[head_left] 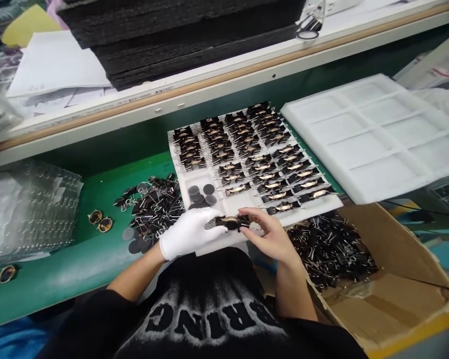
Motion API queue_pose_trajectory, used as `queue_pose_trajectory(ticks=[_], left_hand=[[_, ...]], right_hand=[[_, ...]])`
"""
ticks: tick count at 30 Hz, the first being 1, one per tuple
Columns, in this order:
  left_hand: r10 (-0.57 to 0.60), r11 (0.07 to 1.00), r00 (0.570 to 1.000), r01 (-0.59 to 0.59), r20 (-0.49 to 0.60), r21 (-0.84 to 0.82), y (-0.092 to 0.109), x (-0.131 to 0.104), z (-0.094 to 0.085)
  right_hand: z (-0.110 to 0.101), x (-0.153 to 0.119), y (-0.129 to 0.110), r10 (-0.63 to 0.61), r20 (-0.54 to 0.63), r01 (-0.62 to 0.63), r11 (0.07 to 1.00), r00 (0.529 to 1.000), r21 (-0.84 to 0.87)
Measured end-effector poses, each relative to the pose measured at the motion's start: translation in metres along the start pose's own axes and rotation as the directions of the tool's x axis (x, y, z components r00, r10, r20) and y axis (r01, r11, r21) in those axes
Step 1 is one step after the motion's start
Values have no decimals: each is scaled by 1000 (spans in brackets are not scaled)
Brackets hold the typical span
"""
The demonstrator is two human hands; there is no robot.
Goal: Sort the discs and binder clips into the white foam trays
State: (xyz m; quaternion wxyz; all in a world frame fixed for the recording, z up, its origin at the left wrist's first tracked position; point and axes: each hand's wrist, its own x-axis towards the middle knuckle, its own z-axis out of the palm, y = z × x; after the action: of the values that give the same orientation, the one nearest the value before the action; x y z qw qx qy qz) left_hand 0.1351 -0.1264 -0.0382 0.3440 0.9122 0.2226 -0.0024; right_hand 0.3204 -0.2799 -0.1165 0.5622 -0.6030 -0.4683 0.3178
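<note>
In front of my chest, both hands grip one small gold-rimmed round piece (231,219) with black binder clips at its ends. My left hand (190,232), in a white glove, pinches its left end. The bare fingers of my right hand (271,237) close on the binder clip (244,221) at its right end. Just beyond, a white foam tray (239,203) holds rows of similar clipped pieces (267,177). Dark grey discs (200,194) lie in one of its compartments. My fingers partly hide the held piece.
Loose binder clips (155,207) are heaped on the green table (97,269), left of the tray. A cardboard box (400,304) of binder clips stands at right. Stacked white foam trays (381,134), clear plastic trays (26,214) and a raised shelf edge (217,75) surround the work area.
</note>
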Motion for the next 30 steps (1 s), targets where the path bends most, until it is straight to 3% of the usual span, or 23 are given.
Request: queue_pose_trajectory(ticks=[2, 4, 8, 16, 20, 26, 30], left_hand=[[28, 982, 997, -14, -72, 188, 4, 11, 9], [11, 951, 985, 43, -173, 306, 6, 22, 19], [-74, 937, 973, 142, -217, 319, 7, 43, 33], [56, 787, 968, 109, -246, 607, 9, 53, 44], [113, 774, 963, 70, -246, 630, 10, 53, 48], [56, 748, 960, 142, -275, 648, 5, 66, 56], [39, 770, 940, 187, -338, 610, 9, 52, 53]], right_hand=[[-12, 0, 0, -108, -51, 98, 980, 993, -173], [-20, 1, 0, -201, -179, 143, 946, 963, -292], [-19, 2, 4, -271, -362, 122, 915, 892, -386], [-1, -1, 17, -404, -401, 110, 804, 822, -584], [4, -6, 16, -427, -418, 135, 811, 801, -570], [9, -10, 17, -439, -409, 130, 792, 800, -596], [13, -12, 15, -482, -358, 161, 747, 800, -645]])
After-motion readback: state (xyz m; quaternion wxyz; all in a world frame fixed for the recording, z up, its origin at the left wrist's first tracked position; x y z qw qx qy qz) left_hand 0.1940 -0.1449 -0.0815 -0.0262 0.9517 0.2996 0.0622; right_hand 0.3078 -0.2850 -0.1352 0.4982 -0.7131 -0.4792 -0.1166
